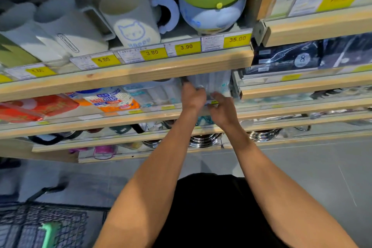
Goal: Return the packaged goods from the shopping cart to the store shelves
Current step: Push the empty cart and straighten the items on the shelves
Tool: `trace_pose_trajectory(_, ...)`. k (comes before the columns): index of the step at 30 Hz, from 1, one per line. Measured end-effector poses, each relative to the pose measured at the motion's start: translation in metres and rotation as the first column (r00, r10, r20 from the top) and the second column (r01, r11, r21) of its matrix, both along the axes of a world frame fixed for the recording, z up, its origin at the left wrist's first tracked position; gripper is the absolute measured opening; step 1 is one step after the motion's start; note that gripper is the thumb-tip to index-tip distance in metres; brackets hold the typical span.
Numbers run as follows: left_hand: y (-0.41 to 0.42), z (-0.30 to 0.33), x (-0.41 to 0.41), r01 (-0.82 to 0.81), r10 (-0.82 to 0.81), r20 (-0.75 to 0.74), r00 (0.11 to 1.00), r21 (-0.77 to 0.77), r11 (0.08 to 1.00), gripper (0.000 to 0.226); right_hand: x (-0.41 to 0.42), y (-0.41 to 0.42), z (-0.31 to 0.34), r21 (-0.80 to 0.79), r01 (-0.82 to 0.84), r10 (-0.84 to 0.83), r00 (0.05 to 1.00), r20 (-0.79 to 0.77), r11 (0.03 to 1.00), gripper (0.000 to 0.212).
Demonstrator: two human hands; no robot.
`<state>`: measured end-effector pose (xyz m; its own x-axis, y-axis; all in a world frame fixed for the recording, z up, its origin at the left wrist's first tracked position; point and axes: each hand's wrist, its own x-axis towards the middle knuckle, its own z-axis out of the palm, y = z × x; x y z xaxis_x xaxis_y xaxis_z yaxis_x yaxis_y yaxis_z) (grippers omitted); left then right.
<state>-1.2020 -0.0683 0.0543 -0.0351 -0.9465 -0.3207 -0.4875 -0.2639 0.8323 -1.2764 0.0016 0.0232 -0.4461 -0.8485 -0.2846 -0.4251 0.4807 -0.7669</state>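
Both forearms rise from the dark-clothed torso at the frame's lower edge and converge on one landmark: the clear-wrapped package [209,83] standing at the right end of the second shelf [124,78], just under its wooden lip. Left hand [193,96] lies against the package's lower left side, fingers [198,89] curled onto the wrapper; right hand [222,106] lies at its lower front edge, fingers [214,94] bent and touching the base. Both hands appear closed lightly on the package rather than spread, though whether they grip it or merely press it cannot be told. The package lies directly ahead of and above the fingers, its long axis upright, its top hidden behind the shelf lip. Neither hand is clearly nearer; the left reaches slightly deeper. Judged step: seating the package into its slot, which calls for a push away from the body. Left of the package sit similar wrapped packs [161,94], then an orange-and-white pack [114,99]. Above it, a shelf holds mugs [130,16] over yellow price tags [187,47]. Well below and left of it, the shopping cart [40,225] shows its wire mesh.
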Motion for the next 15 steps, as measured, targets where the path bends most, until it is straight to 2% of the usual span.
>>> trace_pose_trajectory(2,0.000,-0.001,-0.001,-0.021,0.021,0.043,0.999,0.011,1.000,0.039,-0.003,0.000,0.002,0.012,0.058,-0.058,0.998,0.039,0.998,0.046)
trace_pose_trajectory(4,0.001,-0.002,0.000,-0.019,0.019,0.075,0.997,0.008,1.000,0.039,-0.010,-0.001,0.006,0.012,0.148,-0.148,0.989,0.016,0.989,0.049)
trace_pose_trajectory(6,0.006,-0.003,0.001,-0.001,0.000,0.076,0.997,0.008,1.000,0.040,-0.017,-0.001,0.009,-0.022,0.183,-0.183,0.983,-0.003,0.983,0.043)
trace_pose_trajectory(8,0.008,-0.005,0.002,0.023,-0.024,0.083,0.996,0.008,1.000,0.040,-0.022,-0.007,0.014,-0.025,0.188,-0.185,0.979,0.091,0.982,0.039)
trace_pose_trajectory(12,0.010,-0.010,0.009,0.066,-0.065,0.092,0.994,-0.013,0.998,0.038,-0.034,-0.033,-0.002,0.014,0.167,-0.162,0.925,0.344,0.986,0.070)
trace_pose_trajectory(13,0.010,-0.011,0.012,0.072,-0.071,0.096,0.993,-0.010,0.997,0.038,-0.032,-0.038,0.005,0.021,0.186,-0.176,0.881,0.440,0.982,0.071)
trace_pose_trajectory(15,0.008,-0.010,0.016,0.092,-0.092,0.100,0.991,0.003,0.996,0.038,-0.028,-0.042,0.023,0.081,0.229,-0.233,0.787,0.571,0.970,0.057)
